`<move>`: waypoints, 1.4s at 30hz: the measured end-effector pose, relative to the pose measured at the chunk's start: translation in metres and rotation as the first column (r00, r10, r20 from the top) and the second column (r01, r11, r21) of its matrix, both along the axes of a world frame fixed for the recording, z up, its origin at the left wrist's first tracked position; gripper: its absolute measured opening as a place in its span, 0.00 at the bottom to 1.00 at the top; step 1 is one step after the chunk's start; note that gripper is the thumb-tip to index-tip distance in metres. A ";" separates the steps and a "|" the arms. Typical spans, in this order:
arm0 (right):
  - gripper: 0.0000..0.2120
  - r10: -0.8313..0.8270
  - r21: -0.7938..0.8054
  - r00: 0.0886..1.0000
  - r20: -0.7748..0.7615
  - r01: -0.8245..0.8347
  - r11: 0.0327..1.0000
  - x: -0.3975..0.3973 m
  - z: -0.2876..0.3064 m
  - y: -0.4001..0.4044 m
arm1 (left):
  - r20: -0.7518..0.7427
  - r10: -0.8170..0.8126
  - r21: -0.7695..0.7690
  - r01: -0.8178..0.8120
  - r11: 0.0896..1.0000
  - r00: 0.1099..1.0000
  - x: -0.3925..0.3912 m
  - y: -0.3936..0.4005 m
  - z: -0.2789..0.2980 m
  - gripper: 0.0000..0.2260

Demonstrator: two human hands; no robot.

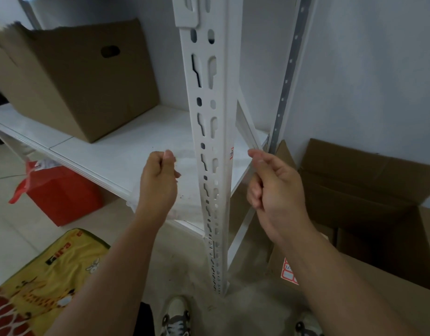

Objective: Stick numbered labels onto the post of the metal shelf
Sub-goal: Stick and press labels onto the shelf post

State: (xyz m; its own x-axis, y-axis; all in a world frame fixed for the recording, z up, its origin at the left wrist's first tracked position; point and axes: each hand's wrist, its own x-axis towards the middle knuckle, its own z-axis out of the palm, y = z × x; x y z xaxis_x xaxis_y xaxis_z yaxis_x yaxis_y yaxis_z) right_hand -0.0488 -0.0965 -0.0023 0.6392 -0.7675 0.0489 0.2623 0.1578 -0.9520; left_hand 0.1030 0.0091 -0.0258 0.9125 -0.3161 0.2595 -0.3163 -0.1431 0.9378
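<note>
The white slotted shelf post [210, 146] stands upright in the middle. A small red-bordered label [231, 153] sits on its right face, at hand height. My left hand [158, 183] is just left of the post, fingers curled and thumb pinched on a faint, translucent clear tape [184, 155] that runs toward the post. My right hand [269, 187] is just right of the post, thumb and forefinger pinched at the same height, apparently on the tape's other end. A sheet of red-bordered labels [289, 272] lies on a cardboard flap at the lower right, partly behind my right forearm.
A cardboard box [82, 78] stands on the white shelf board [126, 151] to the left. On the floor are a red box [63, 190] and a yellow mat [46, 282]. An open cardboard box [369, 195] sits right of the post. My shoes [176, 316] are by its foot.
</note>
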 end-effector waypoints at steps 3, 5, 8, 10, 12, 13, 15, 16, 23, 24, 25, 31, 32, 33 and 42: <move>0.13 0.016 0.021 0.999 0.043 -0.017 1.000 0.001 -0.001 0.000 | 0.015 0.019 0.156 -0.021 0.987 1.000 0.008 -0.003 -0.006 0.24; 0.16 0.009 0.028 0.999 0.038 -0.010 1.000 0.003 -0.001 -0.001 | 0.035 0.027 0.261 -0.035 0.965 0.999 0.014 -0.005 -0.011 0.27; 0.17 -0.023 0.005 0.999 -0.031 0.024 1.000 0.007 -0.002 -0.003 | 0.091 0.028 0.423 -0.064 0.904 0.995 0.023 -0.011 -0.025 0.23; 0.16 -0.043 -0.012 0.996 -0.080 0.042 0.999 0.008 -0.002 -0.004 | 0.109 0.046 0.464 -0.092 0.881 0.993 0.028 -0.016 -0.033 0.19; 0.15 -0.028 -0.011 0.997 -0.071 0.027 1.000 0.007 -0.003 -0.004 | 0.134 0.054 0.506 -0.115 0.855 0.990 0.031 -0.018 -0.038 0.17; 0.14 -0.010 -0.005 0.999 -0.052 0.010 1.000 0.006 -0.004 -0.004 | 0.145 0.052 0.540 -0.123 0.832 0.988 0.033 -0.019 -0.039 0.18; 0.14 0.021 0.005 0.999 -0.029 -0.021 1.000 0.004 -0.004 -0.005 | 0.157 0.051 0.602 -0.136 0.787 0.986 0.036 -0.019 -0.042 0.23; 0.15 0.034 0.015 0.999 -0.021 -0.033 0.999 0.003 -0.003 -0.005 | 0.153 0.053 0.630 -0.139 0.764 0.987 0.037 -0.019 -0.043 0.25; 0.16 0.004 0.055 0.999 -0.033 -0.002 0.998 0.002 0.000 -0.009 | 0.208 0.067 0.692 -0.195 0.695 0.976 0.033 -0.017 -0.046 0.14; 0.16 -0.008 0.048 0.999 -0.047 0.010 0.999 0.002 0.001 -0.010 | 0.215 0.060 0.707 -0.198 0.678 0.975 0.034 -0.016 -0.047 0.19; 0.16 -0.010 0.045 0.998 -0.056 0.013 0.999 0.002 0.001 -0.010 | 0.252 0.062 0.715 -0.229 0.661 0.966 0.035 -0.016 -0.047 0.20; 0.17 0.093 0.081 0.994 0.051 -0.097 0.992 0.000 0.003 -0.007 | 0.300 0.069 0.718 -0.273 0.641 0.952 0.036 -0.017 -0.046 0.19; 0.17 0.100 0.077 0.993 0.055 -0.104 0.992 -0.001 0.003 -0.008 | 0.283 0.052 0.709 -0.245 0.662 0.958 0.034 -0.018 -0.047 0.12; 0.17 0.100 0.064 0.994 0.046 -0.103 0.993 -0.001 0.003 -0.008 | 0.254 0.029 0.699 -0.204 0.685 0.967 0.033 -0.019 -0.047 0.15; 0.07 0.021 -0.261 0.996 -0.090 -0.044 0.964 0.003 0.009 0.002 | 0.051 -0.065 -0.095 0.070 0.993 0.997 -0.027 -0.021 0.013 0.17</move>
